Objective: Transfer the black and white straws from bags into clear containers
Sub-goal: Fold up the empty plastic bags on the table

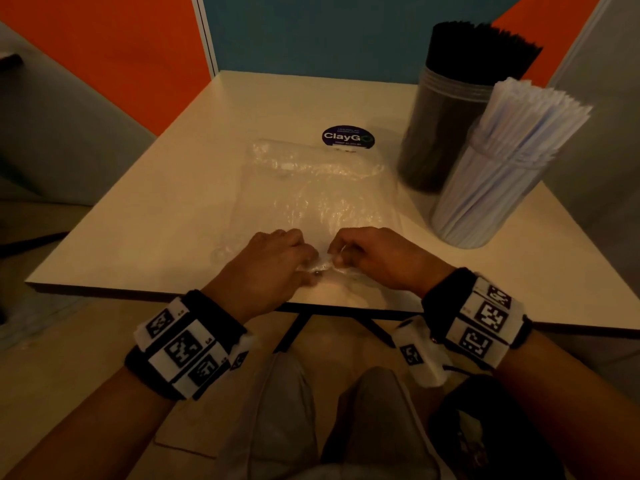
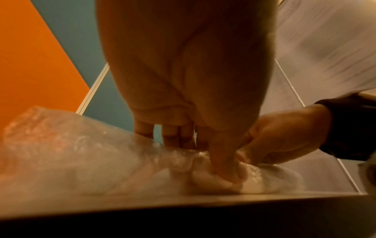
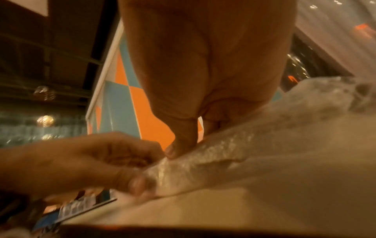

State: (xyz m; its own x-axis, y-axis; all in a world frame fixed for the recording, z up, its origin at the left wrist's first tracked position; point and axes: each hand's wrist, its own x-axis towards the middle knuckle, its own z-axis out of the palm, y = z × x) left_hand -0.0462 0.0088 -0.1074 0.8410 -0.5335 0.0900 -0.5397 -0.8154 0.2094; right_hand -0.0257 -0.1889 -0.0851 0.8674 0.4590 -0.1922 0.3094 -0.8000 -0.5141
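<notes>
Orange and teal wall panels rise behind a pale, cream-coloured surface (image 1: 166, 188), seen from above in dim, warm light. Flat on the surface, near its middle, lies a crinkled clear plastic bag (image 1: 311, 188), its far end at about 12 o'clock touching a round dark sticker (image 1: 348, 136) that reads "ClayG". The bag looks empty, with only wrinkled film showing.

At the bag's near edge, about 6 o'clock, both hands meet. The left hand (image 1: 273, 261) has its fingers curled, pinching a bunched fold of the bag between thumb and fingertips; the left wrist view shows the thumb pressed down into the gathered plastic. The right hand (image 1: 377, 258) is curled the same way and pinches the same edge just beside the left, knuckles nearly touching. Both wrists carry black bands with black-and-white square marker tags.

At 2 o'clock from the bag stand two clear cylindrical containers, touching or nearly so. The far one (image 1: 440, 133) is packed with black straws (image 1: 481, 50) that fan out above its rim. The nearer one (image 1: 485, 202), at about 3 o'clock, is packed with white wrapped straws (image 1: 530, 109), also spreading above the rim. Both lean outward in the wide-angle view.
</notes>
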